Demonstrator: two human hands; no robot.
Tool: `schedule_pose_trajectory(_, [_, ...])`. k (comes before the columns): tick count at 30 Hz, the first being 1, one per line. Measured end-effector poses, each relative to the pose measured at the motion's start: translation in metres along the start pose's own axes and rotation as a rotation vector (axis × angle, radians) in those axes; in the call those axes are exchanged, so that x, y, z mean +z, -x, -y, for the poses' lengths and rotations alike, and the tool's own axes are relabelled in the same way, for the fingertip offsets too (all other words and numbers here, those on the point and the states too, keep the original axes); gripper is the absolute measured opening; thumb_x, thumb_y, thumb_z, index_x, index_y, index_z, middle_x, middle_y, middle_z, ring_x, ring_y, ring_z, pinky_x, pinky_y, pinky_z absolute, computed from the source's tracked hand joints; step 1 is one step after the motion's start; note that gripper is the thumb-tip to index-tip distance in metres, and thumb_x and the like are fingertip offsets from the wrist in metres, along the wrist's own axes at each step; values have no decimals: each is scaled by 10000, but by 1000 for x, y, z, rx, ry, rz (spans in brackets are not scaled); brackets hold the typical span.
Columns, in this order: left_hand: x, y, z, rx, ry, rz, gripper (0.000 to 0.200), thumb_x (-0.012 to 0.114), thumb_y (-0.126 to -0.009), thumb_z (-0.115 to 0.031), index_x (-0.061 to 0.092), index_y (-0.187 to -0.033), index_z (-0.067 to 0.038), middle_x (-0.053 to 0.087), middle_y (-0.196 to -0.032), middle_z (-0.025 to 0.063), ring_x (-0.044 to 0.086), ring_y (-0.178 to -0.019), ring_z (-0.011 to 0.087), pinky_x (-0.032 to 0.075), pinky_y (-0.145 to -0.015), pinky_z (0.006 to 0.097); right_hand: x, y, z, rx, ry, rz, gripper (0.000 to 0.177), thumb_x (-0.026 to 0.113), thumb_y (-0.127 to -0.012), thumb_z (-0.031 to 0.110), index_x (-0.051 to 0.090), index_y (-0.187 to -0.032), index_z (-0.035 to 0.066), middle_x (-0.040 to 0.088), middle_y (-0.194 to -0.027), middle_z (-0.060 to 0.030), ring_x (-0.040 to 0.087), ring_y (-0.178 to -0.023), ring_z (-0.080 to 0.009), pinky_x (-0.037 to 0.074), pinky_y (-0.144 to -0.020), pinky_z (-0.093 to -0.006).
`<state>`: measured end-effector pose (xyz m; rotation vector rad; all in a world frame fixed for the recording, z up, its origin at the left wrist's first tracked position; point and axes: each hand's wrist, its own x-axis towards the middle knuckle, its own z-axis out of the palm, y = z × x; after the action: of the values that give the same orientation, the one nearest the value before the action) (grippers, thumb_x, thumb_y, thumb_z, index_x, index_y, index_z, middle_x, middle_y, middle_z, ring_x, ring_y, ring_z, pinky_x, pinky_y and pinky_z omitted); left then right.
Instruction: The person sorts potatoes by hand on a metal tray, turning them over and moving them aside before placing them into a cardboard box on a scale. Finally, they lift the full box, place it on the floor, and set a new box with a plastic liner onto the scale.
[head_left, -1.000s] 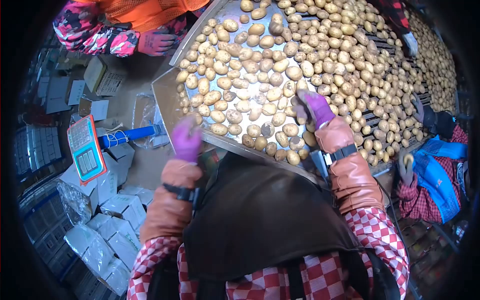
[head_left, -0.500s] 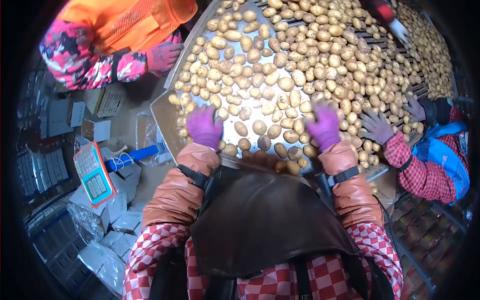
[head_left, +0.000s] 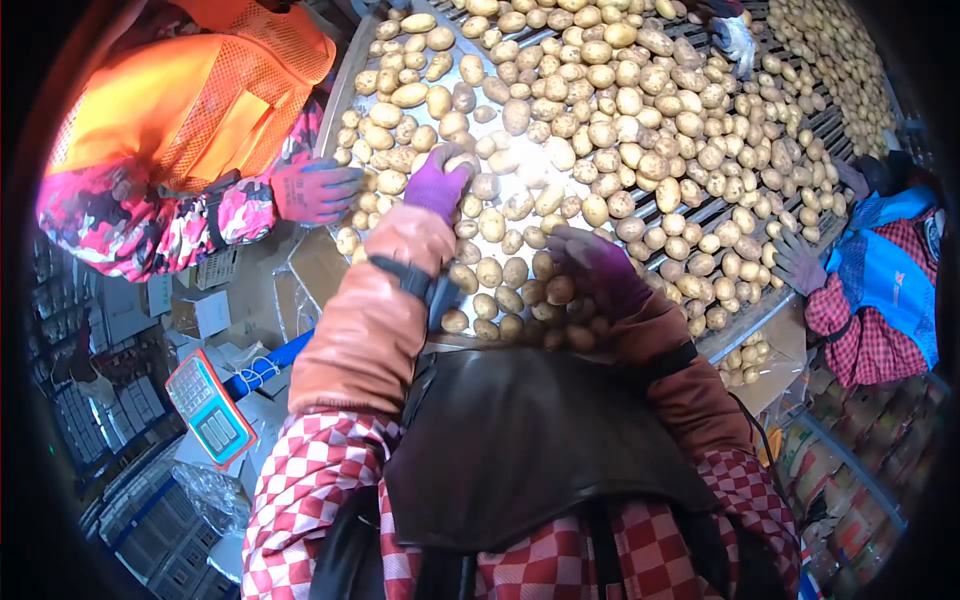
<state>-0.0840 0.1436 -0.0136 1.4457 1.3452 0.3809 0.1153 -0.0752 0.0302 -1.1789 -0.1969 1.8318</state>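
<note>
Many potatoes (head_left: 595,210) lie on a shiny metal table (head_left: 520,160) in front of me. My left hand (head_left: 438,185), in a purple glove, reaches far over the table's left part, its fingers curled round a potato (head_left: 462,163). Nearer to me, my right hand (head_left: 603,268), also gloved in purple, is over the potatoes right of the middle. Its fingers point left and are stretched out, partly in shadow. Just in front of my dark apron (head_left: 530,440), several potatoes sit in shade along the near edge.
At the left, a person in an orange vest (head_left: 190,100) has a gloved hand (head_left: 318,190) at the table edge. Another person in blue (head_left: 885,290) touches potatoes at the right. A third gloved hand (head_left: 737,45) is at the top. A scale (head_left: 212,415) stands lower left.
The view has shifted. My left hand has moved forward and curled round a potato; my right hand has moved inward and turned left. The orange-vested person's hand is now lower and stretched toward the potatoes.
</note>
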Motion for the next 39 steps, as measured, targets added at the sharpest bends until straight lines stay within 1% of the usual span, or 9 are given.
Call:
schedule_pose_trajectory(9, [-12,102,48,901,-837,194,607,713,-761,-320,545,-1329,-185,506,-1356,161,498,-1244,346,420,-1003,456,11,-10,21,-30,-9,-76,430,527,-979,335,528,-1296,43,631,-1017,-74,627,-906,-169,538,-766,-319])
schedule_pose_trajectory(13, [-53,125,48,184,-587,218,414,664,-806,-308,625,-1187,-151,623,-1200,144,604,-1052,342,480,-876,441,-28,-20,61,-383,404,-127,358,593,-940,173,567,-1250,-4,651,-990,-79,634,-904,-165,529,-785,-291])
schedule_pose_trajectory(15, [-54,119,30,365,-633,77,333,646,-804,-234,645,-1127,-150,662,-1055,125,635,-933,328,498,-794,424,-45,-53,65,-456,211,-217,325,556,-922,109,593,-1218,-17,643,-1058,-80,606,-959,-124,499,-850,-257])
schedule_pose_trajectory(19, [-22,58,18,656,-725,-179,348,608,-806,-115,602,-1149,-178,658,-1099,115,640,-905,346,501,-769,452,-41,-106,64,-911,1383,-514,422,599,-850,152,589,-1265,78,634,-1126,-148,645,-940,-258,524,-817,-390])
schedule_pose_trajectory(21, [-6,28,-4,274,-924,9,302,647,-797,-172,585,-1092,-157,604,-1037,161,632,-921,364,523,-765,449,4,-96,55,-454,1834,-489,406,559,-833,201,580,-1232,129,546,-1259,-175,627,-970,-384,529,-789,-471])
schedule_pose_trajectory(25, [14,33,12,118,-1107,-39,340,689,-787,-347,586,-1067,-183,570,-1071,157,642,-890,388,519,-729,510,13,-79,8,-487,1887,-217,485,539,-846,173,528,-1330,203,485,-1382,-152,632,-1018,-313,530,-792,-471])
schedule_pose_trajectory(29, [-16,29,21,-139,-890,89,475,601,-844,-475,595,-1111,-82,663,-1011,209,647,-937,388,509,-786,490,11,-40,-16,-455,1242,23,425,628,-814,280,597,-1200,105,597,-1189,-163,630,-978,-312,525,-748,-442])
schedule_pose_trajectory(32, [-30,33,-13,6,-1109,351,637,602,-824,-523,537,-1247,-50,668,-1071,218,643,-1004,359,486,-886,471,8,-20,-3,225,222,27,480,647,-837,348,591,-1247,105,614,-1105,-139,622,-912,-275,523,-752,-402])
schedule_pose_trajectory(39, [-26,95,-29,-255,-317,333,738,628,-810,-558,501,-1380,-106,688,-1064,189,676,-928,312,524,-835,400,38,39,13,232,-27,133,689,624,-914,243,280,-1501,137,505,-1303,-134,615,-941,-234,516,-815,-345])
